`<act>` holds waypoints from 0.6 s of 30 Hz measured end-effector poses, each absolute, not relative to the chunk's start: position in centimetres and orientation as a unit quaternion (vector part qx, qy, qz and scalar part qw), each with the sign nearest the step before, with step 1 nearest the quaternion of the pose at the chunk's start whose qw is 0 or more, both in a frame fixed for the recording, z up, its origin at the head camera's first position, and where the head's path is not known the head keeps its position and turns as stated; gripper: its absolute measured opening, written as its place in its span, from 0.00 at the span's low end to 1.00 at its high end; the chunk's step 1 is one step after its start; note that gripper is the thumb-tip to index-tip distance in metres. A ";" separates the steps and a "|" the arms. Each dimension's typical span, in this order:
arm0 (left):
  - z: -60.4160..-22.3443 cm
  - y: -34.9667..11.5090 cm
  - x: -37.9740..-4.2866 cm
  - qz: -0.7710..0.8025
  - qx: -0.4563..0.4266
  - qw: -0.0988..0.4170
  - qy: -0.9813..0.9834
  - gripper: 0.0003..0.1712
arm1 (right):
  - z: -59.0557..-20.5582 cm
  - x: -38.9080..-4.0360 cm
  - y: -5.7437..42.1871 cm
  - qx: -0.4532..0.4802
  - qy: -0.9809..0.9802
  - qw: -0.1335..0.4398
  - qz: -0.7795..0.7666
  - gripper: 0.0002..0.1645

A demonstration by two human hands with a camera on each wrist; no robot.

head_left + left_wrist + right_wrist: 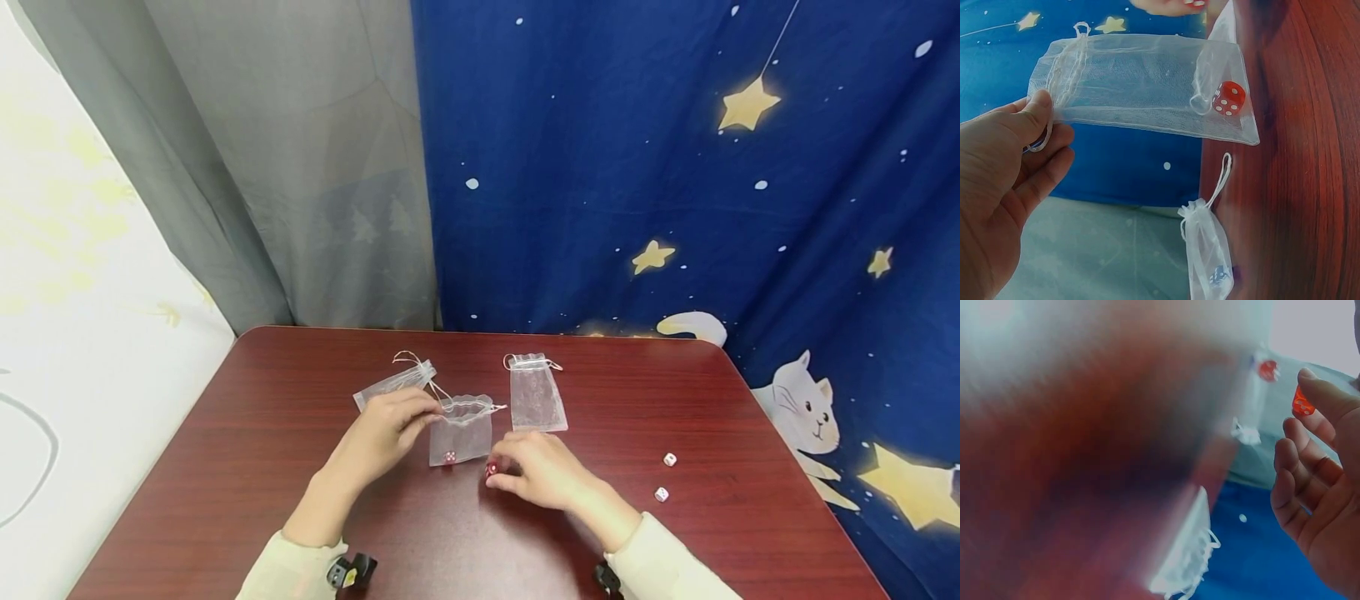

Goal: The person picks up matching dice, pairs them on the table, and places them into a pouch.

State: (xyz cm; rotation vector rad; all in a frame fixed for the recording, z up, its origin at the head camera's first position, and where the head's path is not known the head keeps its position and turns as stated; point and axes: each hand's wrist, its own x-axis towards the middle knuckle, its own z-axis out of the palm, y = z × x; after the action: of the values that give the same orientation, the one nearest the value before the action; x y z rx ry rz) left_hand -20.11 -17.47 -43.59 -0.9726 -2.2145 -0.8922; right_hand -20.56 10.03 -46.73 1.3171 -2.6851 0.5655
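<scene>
Pouch [1138,81] of sheer, scallop-rimmed mesh: left hand [386,427] pinches it; right hand [542,468] pinches translucent red die [1302,402].

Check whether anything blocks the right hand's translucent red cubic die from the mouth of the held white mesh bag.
Nothing visible but the bag itself: the die is by its bottom corner, the mouth at the far end, white drawstring loop jutting right.

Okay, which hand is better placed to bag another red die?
Likely the right hand: it pinches a red die near the mesh bag, while the left hand holds that bag's top.
</scene>
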 end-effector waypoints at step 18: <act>-43.6 -17.9 -20.2 -0.334 -0.369 0.271 -0.824 0.06 | -41.6 -23.2 12.3 0.406 -0.882 0.110 0.210 0.11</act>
State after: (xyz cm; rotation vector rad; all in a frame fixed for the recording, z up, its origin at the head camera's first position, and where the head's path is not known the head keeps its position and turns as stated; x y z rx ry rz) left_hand -20.18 -17.89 -43.57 -0.9943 -2.2184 -0.9002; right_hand -23.17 12.30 -41.65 1.1937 -2.5936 0.6185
